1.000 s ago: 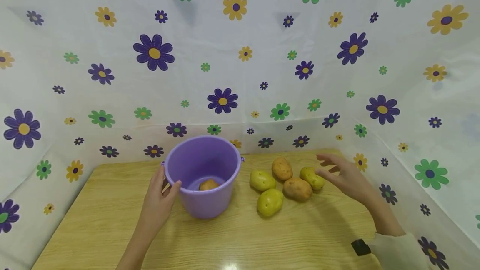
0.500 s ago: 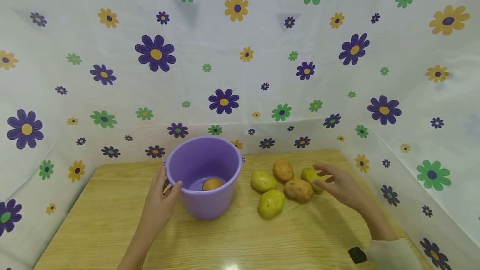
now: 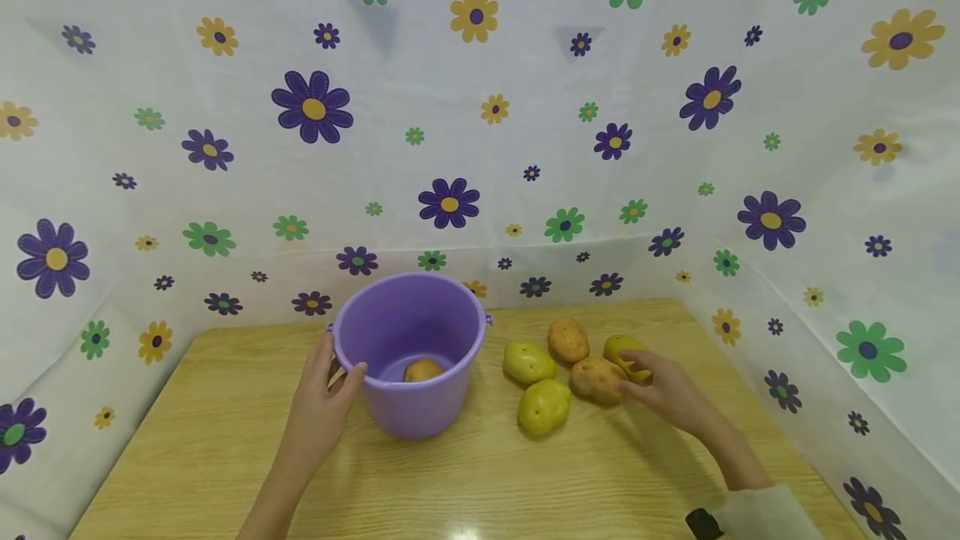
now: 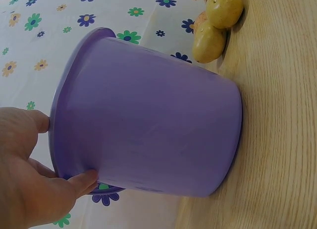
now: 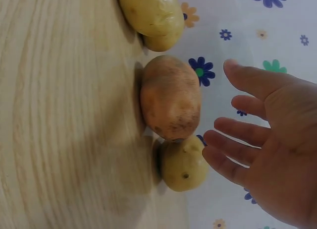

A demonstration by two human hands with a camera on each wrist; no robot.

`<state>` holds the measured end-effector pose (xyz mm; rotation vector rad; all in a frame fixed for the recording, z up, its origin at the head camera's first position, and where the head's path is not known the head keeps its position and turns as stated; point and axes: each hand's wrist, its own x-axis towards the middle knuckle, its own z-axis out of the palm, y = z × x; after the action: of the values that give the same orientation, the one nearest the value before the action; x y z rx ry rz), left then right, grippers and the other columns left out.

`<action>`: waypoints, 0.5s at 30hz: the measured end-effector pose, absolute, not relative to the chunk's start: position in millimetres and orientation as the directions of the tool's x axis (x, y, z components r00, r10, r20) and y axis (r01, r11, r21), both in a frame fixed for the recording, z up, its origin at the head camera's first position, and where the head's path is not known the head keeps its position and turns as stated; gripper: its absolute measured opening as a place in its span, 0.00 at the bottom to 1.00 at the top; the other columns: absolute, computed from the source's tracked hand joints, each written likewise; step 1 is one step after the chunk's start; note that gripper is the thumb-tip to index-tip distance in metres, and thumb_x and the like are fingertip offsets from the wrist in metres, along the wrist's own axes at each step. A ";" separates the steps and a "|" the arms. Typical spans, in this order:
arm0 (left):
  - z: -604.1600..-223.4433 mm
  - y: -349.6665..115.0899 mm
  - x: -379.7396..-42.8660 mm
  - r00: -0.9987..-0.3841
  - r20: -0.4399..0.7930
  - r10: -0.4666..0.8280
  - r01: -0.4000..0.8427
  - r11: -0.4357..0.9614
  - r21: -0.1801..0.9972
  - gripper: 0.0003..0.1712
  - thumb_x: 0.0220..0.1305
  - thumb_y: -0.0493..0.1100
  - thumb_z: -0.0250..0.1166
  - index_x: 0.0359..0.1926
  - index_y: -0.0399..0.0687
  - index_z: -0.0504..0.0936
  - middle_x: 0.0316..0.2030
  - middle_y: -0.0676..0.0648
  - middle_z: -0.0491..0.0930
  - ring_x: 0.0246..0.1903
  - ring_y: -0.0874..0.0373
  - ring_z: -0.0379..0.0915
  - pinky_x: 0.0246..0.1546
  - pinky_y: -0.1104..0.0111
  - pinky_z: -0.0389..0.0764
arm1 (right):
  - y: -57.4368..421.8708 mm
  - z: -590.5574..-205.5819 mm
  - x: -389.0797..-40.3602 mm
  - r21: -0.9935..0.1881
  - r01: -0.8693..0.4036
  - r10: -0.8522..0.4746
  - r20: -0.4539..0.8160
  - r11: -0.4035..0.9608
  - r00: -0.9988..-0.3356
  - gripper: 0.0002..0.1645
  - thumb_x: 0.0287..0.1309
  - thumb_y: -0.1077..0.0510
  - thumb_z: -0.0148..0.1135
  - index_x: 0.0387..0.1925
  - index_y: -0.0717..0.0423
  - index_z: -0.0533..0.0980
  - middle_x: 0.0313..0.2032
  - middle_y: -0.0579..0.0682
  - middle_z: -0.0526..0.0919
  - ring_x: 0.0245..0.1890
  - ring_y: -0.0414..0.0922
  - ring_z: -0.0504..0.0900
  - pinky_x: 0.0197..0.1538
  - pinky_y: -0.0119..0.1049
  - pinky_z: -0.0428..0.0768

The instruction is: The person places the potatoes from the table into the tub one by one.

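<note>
At the rim of a purple bucket, my left hand holds its left side, thumb toward the front; the left wrist view has this hand at the rim too. One brown potato lies inside the bucket. My right hand hovers over the right end of the potato group, fingers apart and holding nothing. Nearest to it are a brown potato and a yellow potato, partly hidden by the fingers. In the right wrist view, the brown potato sits before the spread fingers.
Left of these lie another brown potato and two yellow potatoes, one behind and one in front. All stand on a wooden table. A flowered white sheet rises behind and at both sides.
My right hand has moved down and leftward, from beside the yellow potato to over the right end of the brown one. My left hand stays on the bucket.
</note>
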<state>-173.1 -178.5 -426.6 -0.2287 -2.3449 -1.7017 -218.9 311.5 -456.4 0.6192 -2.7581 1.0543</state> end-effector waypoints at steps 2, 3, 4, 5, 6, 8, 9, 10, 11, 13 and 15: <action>-427.0 -178.6 -173.2 -0.960 0.280 -0.010 0.263 0.309 0.914 0.42 0.79 0.41 0.59 0.83 0.42 0.46 0.80 0.35 0.45 0.75 0.33 0.52 0.69 0.65 0.67 | 310.6 -459.0 -218.7 -0.607 -0.407 -0.320 0.253 0.682 -0.913 0.29 0.65 0.61 0.70 0.61 0.75 0.74 0.55 0.72 0.80 0.52 0.67 0.81 0.49 0.55 0.89; -427.1 -178.6 -173.2 -0.960 0.280 -0.010 0.264 0.309 0.914 0.42 0.79 0.41 0.58 0.83 0.42 0.46 0.80 0.35 0.45 0.75 0.33 0.52 0.69 0.65 0.67 | 310.0 -460.2 -218.6 -0.605 -0.404 -0.318 0.251 0.686 -0.914 0.29 0.65 0.61 0.70 0.60 0.75 0.74 0.56 0.73 0.79 0.53 0.68 0.80 0.52 0.58 0.88; -427.1 -178.6 -173.3 -0.960 0.280 -0.011 0.263 0.310 0.914 0.42 0.79 0.41 0.58 0.83 0.42 0.46 0.80 0.35 0.45 0.75 0.34 0.52 0.69 0.66 0.67 | 309.4 -461.6 -218.5 -0.603 -0.397 -0.312 0.246 0.691 -0.918 0.29 0.65 0.61 0.71 0.60 0.76 0.74 0.56 0.73 0.79 0.54 0.69 0.79 0.54 0.61 0.86; -427.0 -178.7 -173.3 -0.960 0.279 -0.011 0.262 0.309 0.914 0.42 0.79 0.41 0.58 0.83 0.43 0.46 0.80 0.35 0.45 0.75 0.34 0.52 0.69 0.66 0.67 | 309.0 -463.1 -218.6 -0.597 -0.392 -0.308 0.243 0.700 -0.920 0.29 0.65 0.60 0.71 0.60 0.76 0.74 0.56 0.73 0.79 0.56 0.69 0.79 0.56 0.64 0.84; -427.0 -178.7 -173.2 -0.961 0.277 -0.010 0.261 0.308 0.915 0.42 0.79 0.41 0.58 0.83 0.43 0.46 0.80 0.35 0.44 0.75 0.34 0.52 0.69 0.66 0.67 | 308.4 -464.4 -218.5 -0.590 -0.389 -0.305 0.242 0.707 -0.921 0.30 0.65 0.60 0.71 0.60 0.76 0.74 0.56 0.72 0.79 0.57 0.70 0.78 0.58 0.65 0.83; -426.8 -178.6 -173.2 -0.961 0.277 -0.009 0.261 0.307 0.915 0.42 0.79 0.41 0.58 0.83 0.42 0.46 0.80 0.35 0.44 0.75 0.33 0.51 0.70 0.65 0.67 | 307.5 -467.0 -218.4 -0.579 -0.389 -0.306 0.240 0.717 -0.921 0.30 0.64 0.60 0.72 0.60 0.76 0.74 0.56 0.72 0.79 0.57 0.70 0.78 0.60 0.66 0.81; -426.7 -178.6 -173.2 -0.961 0.276 -0.010 0.259 0.309 0.915 0.42 0.79 0.41 0.58 0.83 0.42 0.46 0.80 0.35 0.44 0.75 0.33 0.51 0.70 0.64 0.67 | 307.0 -468.3 -218.5 -0.574 -0.391 -0.307 0.242 0.720 -0.920 0.30 0.63 0.60 0.72 0.60 0.76 0.74 0.56 0.72 0.79 0.57 0.70 0.78 0.60 0.66 0.81; -426.5 -178.4 -173.1 -0.962 0.273 -0.011 0.256 0.310 0.916 0.42 0.79 0.41 0.58 0.83 0.41 0.45 0.80 0.35 0.44 0.75 0.33 0.51 0.70 0.64 0.67 | 306.5 -469.7 -218.5 -0.566 -0.395 -0.309 0.247 0.723 -0.919 0.31 0.63 0.60 0.72 0.60 0.76 0.74 0.56 0.72 0.79 0.57 0.70 0.78 0.60 0.67 0.80; -426.2 -178.3 -172.9 -0.963 0.270 -0.012 0.253 0.312 0.916 0.42 0.79 0.41 0.58 0.83 0.41 0.45 0.80 0.35 0.44 0.75 0.33 0.51 0.70 0.63 0.67 | 306.1 -470.9 -218.8 -0.556 -0.405 -0.315 0.255 0.726 -0.914 0.31 0.62 0.60 0.73 0.60 0.76 0.74 0.56 0.72 0.80 0.57 0.70 0.78 0.60 0.67 0.80; -425.6 -177.9 -172.6 -0.964 0.265 -0.015 0.246 0.318 0.915 0.43 0.79 0.41 0.58 0.83 0.40 0.45 0.80 0.34 0.44 0.75 0.33 0.50 0.70 0.62 0.66 | 304.8 -473.0 -219.2 -0.538 -0.418 -0.322 0.267 0.732 -0.908 0.31 0.61 0.61 0.74 0.59 0.76 0.75 0.55 0.72 0.80 0.56 0.70 0.78 0.60 0.67 0.80; -425.0 -177.7 -172.2 -0.965 0.261 -0.017 0.242 0.320 0.916 0.43 0.79 0.41 0.58 0.83 0.40 0.45 0.80 0.34 0.43 0.76 0.33 0.50 0.70 0.62 0.66 | 303.3 -475.2 -220.0 -0.518 -0.421 -0.322 0.273 0.745 -0.906 0.31 0.60 0.61 0.74 0.59 0.76 0.75 0.55 0.71 0.80 0.56 0.70 0.78 0.61 0.67 0.79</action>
<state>-172.2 -177.7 -425.0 -0.2047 -2.3621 -1.6997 -220.0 303.3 -475.2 0.5955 -2.7769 0.8843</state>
